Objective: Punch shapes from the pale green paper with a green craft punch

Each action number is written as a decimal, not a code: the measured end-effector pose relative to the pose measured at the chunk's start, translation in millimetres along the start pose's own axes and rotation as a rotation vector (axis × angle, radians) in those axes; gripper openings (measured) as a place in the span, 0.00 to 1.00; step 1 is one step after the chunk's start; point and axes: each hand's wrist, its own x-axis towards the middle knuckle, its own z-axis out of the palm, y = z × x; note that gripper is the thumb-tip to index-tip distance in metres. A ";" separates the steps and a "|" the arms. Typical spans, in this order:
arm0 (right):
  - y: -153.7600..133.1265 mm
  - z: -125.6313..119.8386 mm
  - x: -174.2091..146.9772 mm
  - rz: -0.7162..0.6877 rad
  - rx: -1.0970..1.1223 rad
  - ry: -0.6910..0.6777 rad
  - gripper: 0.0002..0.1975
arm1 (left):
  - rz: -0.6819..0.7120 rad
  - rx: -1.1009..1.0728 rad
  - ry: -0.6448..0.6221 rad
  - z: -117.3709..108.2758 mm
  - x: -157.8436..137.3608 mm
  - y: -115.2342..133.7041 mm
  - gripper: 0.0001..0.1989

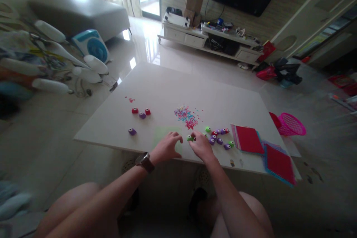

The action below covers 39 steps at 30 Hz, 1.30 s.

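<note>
Left hand: your left hand [167, 145] lies palm down on the pale green paper sheet [164, 134] at the near edge of the table [156, 85], fingers spread and loose, pinning the sheet without closing on anything.
Right hand: your right hand [201, 144] sits just beside the left, its fingertips pinched on the small green craft punch [190, 138]; thumb and forefinger appear to hold it, though the hand hides most of it.
Where the punch is: at the right edge of the green sheet, between your two hands, near the front of the table.
How the punch should handle: it looks like a small, rigid plastic block, light and smooth. Judging from its size, take it by the sides between thumb and two fingers, and expect it to slide on the glossy tabletop if you press off-centre.
How the sheet should handle: thin, limp and easily creased, I would judge; your flat palm is what keeps it from shifting.
Close by: a cluster of other punches [219, 137], purple, red and green, lies just right of your right hand, and a heap of tiny punched confetti [187, 115] sits beyond your hands.
Further off: red paper pads [248, 139] at the right, a pink basket [291, 124] off the table's right edge, and four more punches [141, 114] well to the left.
</note>
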 end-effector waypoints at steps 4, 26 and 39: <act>2.6 6.6 -1.7 0.023 -0.041 -0.076 0.10 | 0.030 0.293 -0.116 9.3 -13.8 14.2 0.20; 0.4 17.8 -5.6 0.051 -0.069 -0.182 0.08 | 0.065 0.104 -0.125 1.5 -5.3 -9.2 0.11; 0.5 18.0 -8.4 0.021 -0.065 -0.220 0.08 | 0.072 0.167 -0.185 -1.1 -6.5 1.7 0.12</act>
